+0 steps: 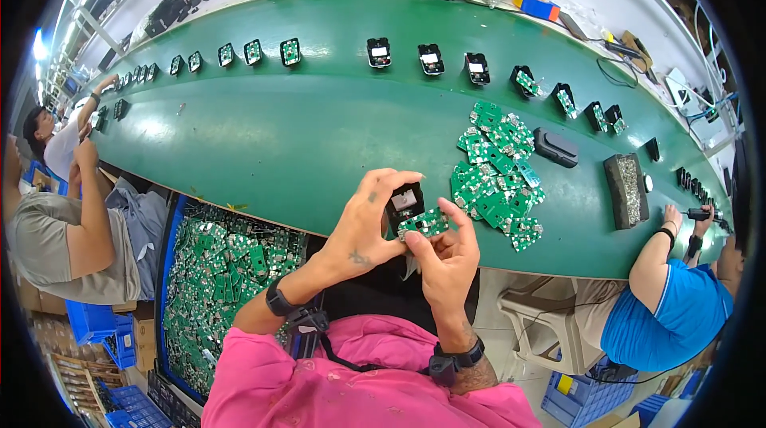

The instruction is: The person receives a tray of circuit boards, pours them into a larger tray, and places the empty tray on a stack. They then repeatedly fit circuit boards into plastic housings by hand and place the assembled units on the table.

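Note:
Above the near edge of the green table, my left hand is closed around a small black plastic housing with a white patch inside. My right hand pinches a green circuit board between thumb and fingers, against the lower part of the housing's open side. Whether the board sits inside the housing or only overlaps it, I cannot tell. Just right of my hands, a loose pile of green circuit boards lies on the table. A closed black case rests beside that pile.
Across the table runs a row of black housings, several with boards in them. A dark block stands at right. A blue-edged bin of boards is below left. Co-workers sit at left and right.

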`<act>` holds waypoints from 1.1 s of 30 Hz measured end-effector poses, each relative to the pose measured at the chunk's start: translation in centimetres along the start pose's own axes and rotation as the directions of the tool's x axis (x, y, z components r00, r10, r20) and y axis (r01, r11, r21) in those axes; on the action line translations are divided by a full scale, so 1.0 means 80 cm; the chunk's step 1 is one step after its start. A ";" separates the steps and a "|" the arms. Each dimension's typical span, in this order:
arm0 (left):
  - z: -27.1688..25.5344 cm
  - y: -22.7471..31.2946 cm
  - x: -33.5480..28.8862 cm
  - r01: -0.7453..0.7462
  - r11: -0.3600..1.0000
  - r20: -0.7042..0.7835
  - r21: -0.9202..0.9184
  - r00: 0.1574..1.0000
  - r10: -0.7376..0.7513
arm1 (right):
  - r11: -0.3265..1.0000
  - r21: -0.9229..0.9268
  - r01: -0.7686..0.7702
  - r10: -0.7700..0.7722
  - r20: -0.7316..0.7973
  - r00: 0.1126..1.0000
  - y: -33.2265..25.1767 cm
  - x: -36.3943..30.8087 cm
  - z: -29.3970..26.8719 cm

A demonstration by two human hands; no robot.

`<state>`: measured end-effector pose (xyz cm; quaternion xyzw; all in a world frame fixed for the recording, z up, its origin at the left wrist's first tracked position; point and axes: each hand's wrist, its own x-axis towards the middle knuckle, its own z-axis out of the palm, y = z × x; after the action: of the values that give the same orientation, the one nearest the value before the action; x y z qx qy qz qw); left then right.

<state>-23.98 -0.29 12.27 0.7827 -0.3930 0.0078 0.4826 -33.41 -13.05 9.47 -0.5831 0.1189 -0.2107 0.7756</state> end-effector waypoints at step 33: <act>0.008 0.011 -0.026 0.506 0.633 0.370 -0.586 0.862 -0.347 | 0.598 -0.587 0.546 -0.501 0.257 0.826 -0.019 0.012 -0.040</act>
<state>-26.22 0.31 11.78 0.6243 -0.2232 -0.3352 0.6694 -34.24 -16.56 10.08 -0.8257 -0.0184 -0.3562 0.4370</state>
